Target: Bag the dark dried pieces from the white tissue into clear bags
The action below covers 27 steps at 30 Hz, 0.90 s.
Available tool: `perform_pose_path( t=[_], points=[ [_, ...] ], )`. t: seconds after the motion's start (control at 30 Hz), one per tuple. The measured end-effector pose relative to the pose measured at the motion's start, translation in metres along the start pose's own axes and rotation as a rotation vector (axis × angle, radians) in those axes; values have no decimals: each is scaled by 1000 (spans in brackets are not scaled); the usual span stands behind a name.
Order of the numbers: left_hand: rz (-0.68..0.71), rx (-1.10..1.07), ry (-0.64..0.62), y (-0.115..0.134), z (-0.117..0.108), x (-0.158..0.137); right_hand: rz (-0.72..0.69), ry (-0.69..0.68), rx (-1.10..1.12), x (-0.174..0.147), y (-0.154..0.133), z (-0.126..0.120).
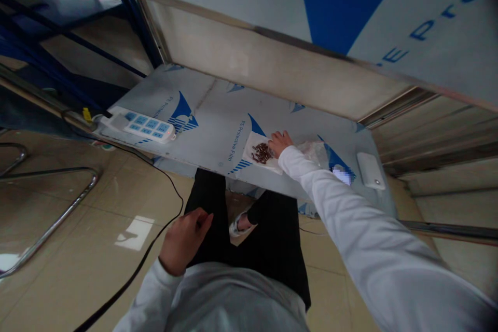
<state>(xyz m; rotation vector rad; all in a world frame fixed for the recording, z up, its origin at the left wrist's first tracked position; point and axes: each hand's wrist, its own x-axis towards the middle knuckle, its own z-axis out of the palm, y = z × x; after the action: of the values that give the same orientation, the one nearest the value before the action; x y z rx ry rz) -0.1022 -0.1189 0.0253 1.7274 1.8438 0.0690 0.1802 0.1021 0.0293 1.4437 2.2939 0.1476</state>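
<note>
- Presently, in the head view, your right hand is out over the table, fingers bent down at the right edge of a heap of small brown pieces. Whether those fingers pinch any piece, you cannot tell; the fingertips are partly hidden.
- Your left hand hangs above your lap, well apart from the table, with its fingers loosely curled. Nothing shows in it, but its palm is turned out of sight.
- Judging by their size, the pieces should be light, and they look stiff rather than soft. Being slim and loose, they would probably roll or scatter if pushed. A thumb-and-finger pinch across the middle of one from the heap's outer edge seems the surest hold. Whether they are slippery or brittle does not show.
- For looks, they are dark reddish brown, thin and short, lying crisscross in one tangled patch; finer detail is too small to make out.
- They lie on a flat white sheet near the table's front edge. Just beyond your hand, to the right, is a crumpled clear plastic bag.
</note>
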Motion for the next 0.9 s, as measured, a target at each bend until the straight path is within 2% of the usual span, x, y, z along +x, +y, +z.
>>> perform_pose_path(
  t=[0.2,0.4,0.53,0.67,0.73,0.8,0.9],
  points=[
    [2,21,-32,4,-1,3,13,34,-8,-5,6,3],
    [-1,31,-47,6,7,0,94,118,118,-8,16,12],
    [-6,36,-61,2,10,0,299,254,278,-23,46,14],
    [-15,46,-85,-5,19,3,605,434,440,-60,96,21],
    [-7,51,-119,-7,25,4,713,512,496,-81,111,31],
    [8,55,-150,-7,30,6,779,563,530,-97,111,45],
    [49,31,-177,0,34,7,830,577,550,-102,89,69]
  ],
)
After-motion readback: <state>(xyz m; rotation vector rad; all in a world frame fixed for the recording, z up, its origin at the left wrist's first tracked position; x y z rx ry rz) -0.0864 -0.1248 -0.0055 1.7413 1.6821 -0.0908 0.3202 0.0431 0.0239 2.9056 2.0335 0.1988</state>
